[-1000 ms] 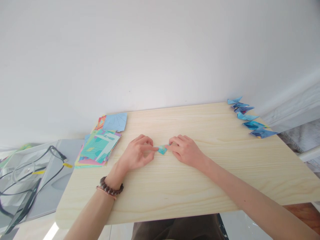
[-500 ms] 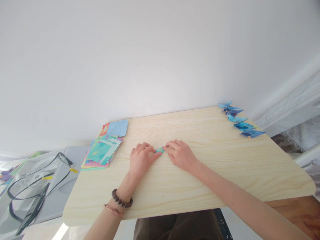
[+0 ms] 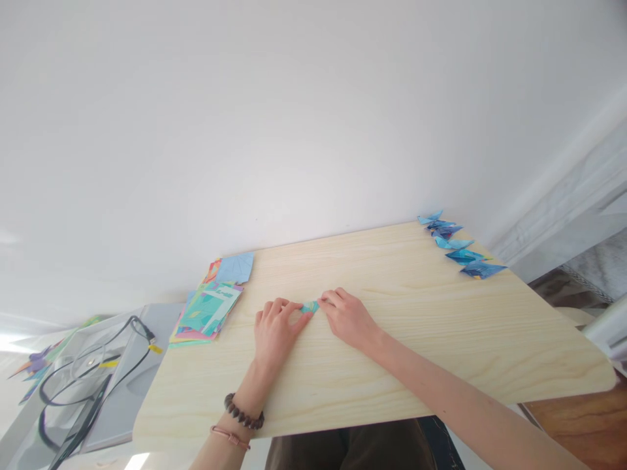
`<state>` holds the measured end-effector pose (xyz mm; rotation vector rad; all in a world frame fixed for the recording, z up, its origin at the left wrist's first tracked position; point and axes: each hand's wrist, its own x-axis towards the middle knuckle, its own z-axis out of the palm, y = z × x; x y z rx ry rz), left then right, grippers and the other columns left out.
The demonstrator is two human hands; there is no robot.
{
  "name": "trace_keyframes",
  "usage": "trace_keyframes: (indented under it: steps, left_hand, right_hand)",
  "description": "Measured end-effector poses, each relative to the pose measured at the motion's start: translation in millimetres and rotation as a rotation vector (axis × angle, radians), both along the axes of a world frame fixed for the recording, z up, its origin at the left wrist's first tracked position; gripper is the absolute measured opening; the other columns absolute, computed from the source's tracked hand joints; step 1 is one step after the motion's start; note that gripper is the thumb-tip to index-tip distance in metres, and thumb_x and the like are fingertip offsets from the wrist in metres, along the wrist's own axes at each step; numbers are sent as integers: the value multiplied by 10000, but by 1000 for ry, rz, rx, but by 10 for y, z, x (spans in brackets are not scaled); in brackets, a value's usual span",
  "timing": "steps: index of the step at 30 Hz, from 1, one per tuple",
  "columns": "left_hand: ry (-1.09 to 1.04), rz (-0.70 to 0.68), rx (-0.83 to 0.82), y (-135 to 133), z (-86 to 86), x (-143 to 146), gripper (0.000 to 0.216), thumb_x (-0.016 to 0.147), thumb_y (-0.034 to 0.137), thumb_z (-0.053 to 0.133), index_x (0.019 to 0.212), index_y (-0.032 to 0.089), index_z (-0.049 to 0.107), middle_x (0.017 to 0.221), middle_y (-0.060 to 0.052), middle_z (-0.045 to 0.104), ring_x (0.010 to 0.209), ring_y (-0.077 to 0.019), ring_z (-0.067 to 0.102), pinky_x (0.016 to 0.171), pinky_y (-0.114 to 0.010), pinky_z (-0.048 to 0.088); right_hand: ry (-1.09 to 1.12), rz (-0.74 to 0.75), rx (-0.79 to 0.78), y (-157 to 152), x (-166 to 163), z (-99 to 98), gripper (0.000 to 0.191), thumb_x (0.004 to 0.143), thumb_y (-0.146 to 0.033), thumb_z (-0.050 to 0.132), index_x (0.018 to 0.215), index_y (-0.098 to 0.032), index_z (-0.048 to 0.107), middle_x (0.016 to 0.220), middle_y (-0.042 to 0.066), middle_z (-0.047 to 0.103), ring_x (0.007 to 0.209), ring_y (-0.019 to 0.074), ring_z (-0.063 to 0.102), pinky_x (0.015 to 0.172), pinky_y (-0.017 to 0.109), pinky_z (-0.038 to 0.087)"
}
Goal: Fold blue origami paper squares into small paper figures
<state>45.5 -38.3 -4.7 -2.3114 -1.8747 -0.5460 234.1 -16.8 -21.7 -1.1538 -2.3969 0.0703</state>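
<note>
A small folded piece of green-and-blue paper (image 3: 309, 307) lies between my hands near the middle of the wooden table (image 3: 392, 365). My left hand (image 3: 277, 326) pinches its left end with thumb and forefinger; a beaded bracelet and a copper-coloured bangle circle that wrist. At the paper's right end, my right hand (image 3: 347, 316) is closed, with thumb and fingertips pressed together on the corner. The fingers partly cover the paper, so its exact folds are hard to make out.
Patterned paper sheets (image 3: 206, 313) lie stacked at the table's left, a light blue sheet (image 3: 236, 267) behind them. Several folded blue paper figures (image 3: 453, 243) line the far right edge. Left of the table, a grey-white bin (image 3: 130, 365) holds black cables (image 3: 46, 398). A wall stands behind.
The whole view has shifted slightly, with the table appearing lower. The right fingers have drawn closer together at the paper's corner; the left hand keeps its pinch.
</note>
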Motion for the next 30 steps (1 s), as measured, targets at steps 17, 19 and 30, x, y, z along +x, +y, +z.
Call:
trace_keyframes:
  steps: [17,19,30]
  left_hand:
    - [-34,-35,90,-54,-32,-2,214,790,394,597,953,285,685,1041,-54,625,1056,-289,446,846,-425,401]
    - [-37,-33,90,-50,-39,-4,221,793,389,595,967,282,678,1066,-52,628,1051,-283,464,842,-423,411]
    - [-53,-52,87,-49,-79,-20,274,807,411,570,1032,265,627,1128,-48,637,998,-265,541,839,-428,424]
  right_hand:
    - [-4,-61,-42,-36,41,-9,282,843,-51,431,1046,-151,600,955,99,570,893,198,449,763,301,438]
    - [-20,-63,-33,-37,36,-1,264,848,-53,422,1018,-146,602,942,102,568,879,198,451,766,307,439]
    - [-43,-72,-20,-59,31,27,240,852,-77,428,1013,-142,593,942,102,570,893,206,458,777,315,439]
